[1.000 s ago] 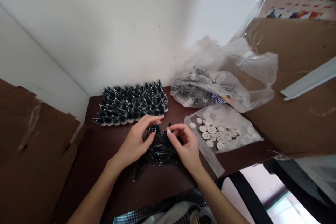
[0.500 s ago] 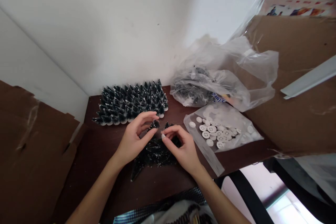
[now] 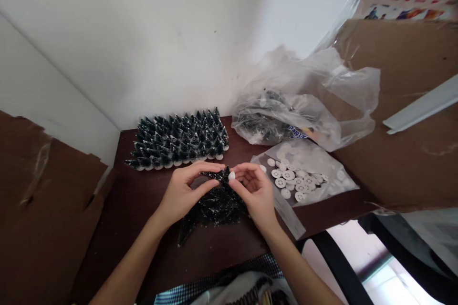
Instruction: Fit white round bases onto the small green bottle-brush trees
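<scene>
My left hand [image 3: 184,189] pinches a miniature snow-flecked fir tree [image 3: 220,175] between thumb and fingers, its wide end toward the right. A small white round base [image 3: 232,176] is gripped in the fingertips of my right hand [image 3: 256,193], right against the tree; whether the two are joined, I cannot tell. Below both hands lies a loose pile of dark miniature trees [image 3: 214,209], partly hidden by them. Behind my hands, miniature trees on white bases [image 3: 179,140] stand in close rows.
A flat clear bag [image 3: 331,186] with many white round bases lies to the right. Behind it sits a crumpled plastic bag [image 3: 265,126] with dark contents. Cardboard boxes [image 3: 400,152] flank the dark wooden table [image 3: 118,219], and a white wall [image 3: 179,43] rises behind.
My left hand has moved slightly right and closed on a tree. The white base now shows in my right fingertips, and the hands have come together.
</scene>
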The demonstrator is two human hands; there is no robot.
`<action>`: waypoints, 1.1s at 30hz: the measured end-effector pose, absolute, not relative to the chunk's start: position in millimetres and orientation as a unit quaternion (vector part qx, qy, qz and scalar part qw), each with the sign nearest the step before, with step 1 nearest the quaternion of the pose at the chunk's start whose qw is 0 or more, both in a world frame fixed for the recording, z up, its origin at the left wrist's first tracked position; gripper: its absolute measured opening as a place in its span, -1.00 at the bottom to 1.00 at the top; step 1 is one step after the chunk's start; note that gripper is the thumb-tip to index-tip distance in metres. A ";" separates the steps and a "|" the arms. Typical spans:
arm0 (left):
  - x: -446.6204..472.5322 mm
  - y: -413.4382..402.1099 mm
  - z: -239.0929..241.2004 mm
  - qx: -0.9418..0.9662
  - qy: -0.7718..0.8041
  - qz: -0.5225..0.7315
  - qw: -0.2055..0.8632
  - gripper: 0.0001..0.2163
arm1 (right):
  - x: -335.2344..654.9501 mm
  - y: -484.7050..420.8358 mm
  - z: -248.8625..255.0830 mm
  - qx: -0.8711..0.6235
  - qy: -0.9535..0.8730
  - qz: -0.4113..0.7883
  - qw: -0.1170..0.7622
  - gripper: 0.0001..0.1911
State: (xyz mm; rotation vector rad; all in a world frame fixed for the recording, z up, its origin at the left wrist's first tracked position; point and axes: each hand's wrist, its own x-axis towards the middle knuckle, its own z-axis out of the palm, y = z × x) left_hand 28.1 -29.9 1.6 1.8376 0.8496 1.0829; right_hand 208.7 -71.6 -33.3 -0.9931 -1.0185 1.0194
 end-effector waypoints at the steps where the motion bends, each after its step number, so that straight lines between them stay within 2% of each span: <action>1: 28.0 -29.9 1.6 0.731 0.335 0.431 0.411 -0.84 | 208.6 -71.7 -33.5 -0.434 -0.447 0.447 0.641 -0.73; 21: 26.3 -31.7 2.7 0.744 0.313 0.437 0.398 -0.81 | 206.2 -72.7 -31.9 -0.411 -0.433 0.474 0.647 -0.80; 33: 27.6 -30.4 2.3 0.754 0.303 0.435 0.387 -0.78 | 206.7 -74.2 -34.5 -0.425 -0.472 0.439 0.636 -0.82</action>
